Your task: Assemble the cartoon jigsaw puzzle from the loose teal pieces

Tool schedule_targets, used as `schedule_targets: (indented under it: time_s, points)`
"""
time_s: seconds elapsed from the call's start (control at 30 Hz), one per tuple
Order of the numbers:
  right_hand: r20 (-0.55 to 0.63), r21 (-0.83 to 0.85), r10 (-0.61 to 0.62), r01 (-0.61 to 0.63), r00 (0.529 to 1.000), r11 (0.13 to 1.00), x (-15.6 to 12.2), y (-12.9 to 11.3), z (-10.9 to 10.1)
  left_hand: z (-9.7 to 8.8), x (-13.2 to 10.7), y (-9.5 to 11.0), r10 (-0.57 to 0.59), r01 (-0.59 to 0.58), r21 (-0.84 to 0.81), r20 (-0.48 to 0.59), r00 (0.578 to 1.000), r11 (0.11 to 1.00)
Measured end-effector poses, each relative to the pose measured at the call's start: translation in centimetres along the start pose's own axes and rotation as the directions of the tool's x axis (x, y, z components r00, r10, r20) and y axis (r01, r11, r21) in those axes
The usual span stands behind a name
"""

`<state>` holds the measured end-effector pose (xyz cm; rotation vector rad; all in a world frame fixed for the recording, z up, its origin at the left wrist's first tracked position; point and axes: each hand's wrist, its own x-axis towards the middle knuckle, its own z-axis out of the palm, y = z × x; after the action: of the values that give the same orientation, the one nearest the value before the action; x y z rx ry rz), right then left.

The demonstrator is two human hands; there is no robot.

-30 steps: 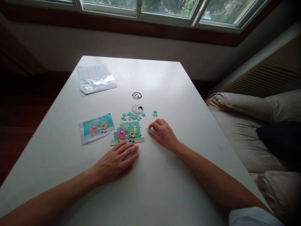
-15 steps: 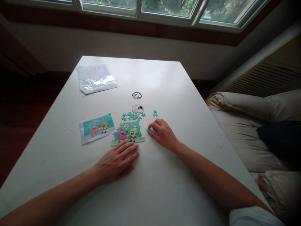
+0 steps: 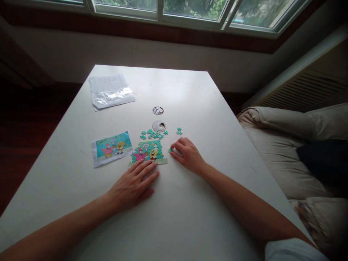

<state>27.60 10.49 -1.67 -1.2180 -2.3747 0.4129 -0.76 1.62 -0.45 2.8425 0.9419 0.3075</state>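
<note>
A half-built cartoon jigsaw (image 3: 148, 152) lies on the white table (image 3: 190, 217). My left hand (image 3: 133, 185) rests flat, fingers stretched out, its fingertips at the jigsaw's near edge. My right hand (image 3: 187, 154) sits just right of the jigsaw with fingers curled, pinching a teal puzzle piece (image 3: 170, 149) at its tips. Several loose teal pieces (image 3: 152, 134) lie behind the jigsaw, and a few more pieces (image 3: 178, 131) lie to the right. A printed reference picture (image 3: 111, 147) lies left of the jigsaw.
A clear plastic bag over a paper sheet (image 3: 111, 90) lies at the far left of the table. Two round silvery lids (image 3: 158, 125) sit behind the loose pieces. A cushioned beige sofa (image 3: 296, 145) stands close to the table's right edge. Windows run along the far wall.
My left hand has slid forward so its fingertips reach the jigsaw's near edge. My right hand has shifted slightly toward the jigsaw with the piece.
</note>
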Motion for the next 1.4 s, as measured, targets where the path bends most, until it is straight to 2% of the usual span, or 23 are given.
schedule_targets:
  time_s: [0.13, 0.3, 0.47, 0.7, 0.9, 1.0, 1.17, 1.4]
  points:
    - [-0.034, -0.006, 0.011, -0.012, 0.999, 1.0, 0.1, 0.4, 0.0, 0.2, -0.1, -0.1, -0.016, 0.016, -0.014, 0.011, 1.0, 1.0]
    - [-0.18, -0.1, 0.158, -0.177, 0.971, 0.979, 0.5, 2.1, -0.2, 0.3, -0.2, -0.1, -0.019, 0.019, -0.012, 0.007, 1.0, 1.0]
    - [-0.176, -0.234, 0.231, -0.269, 0.957, 0.934, 0.8, 3.1, -0.2, 0.2, -0.2, -0.1, -0.01, 0.01, 0.005, 0.007, 1.0, 1.0]
    - [-0.118, -0.246, 0.18, -0.205, 0.976, 0.947, 1.3, 3.9, 0.5, 0.3, -0.2, -0.1, 0.003, -0.003, 0.006, 0.003, 1.0, 1.0]
    - [-0.031, -0.147, 0.002, -0.006, 1.0, 0.989, 1.1, 2.9, 0.0, 0.2, -0.2, 0.0, -0.001, 0.001, -0.001, 0.001, 1.0, 1.0]
    - [-0.045, -0.068, -0.066, 0.063, 0.997, 0.996, 1.1, 2.4, 0.0, 0.1, -0.1, 0.0, -0.003, 0.003, -0.003, 0.008, 1.0, 1.0]
    - [-0.145, 0.011, -0.001, 0.003, 0.989, 1.0, 1.0, 2.3, 0.1, 0.1, -0.2, 0.0, -0.001, 0.001, -0.009, -0.003, 1.0, 1.0]
    - [-0.09, -0.092, -0.012, 0.003, 0.996, 0.996, 1.0, 2.0, 0.2, 0.3, -0.3, -0.2, -0.01, 0.01, -0.048, -0.012, 1.0, 0.999]
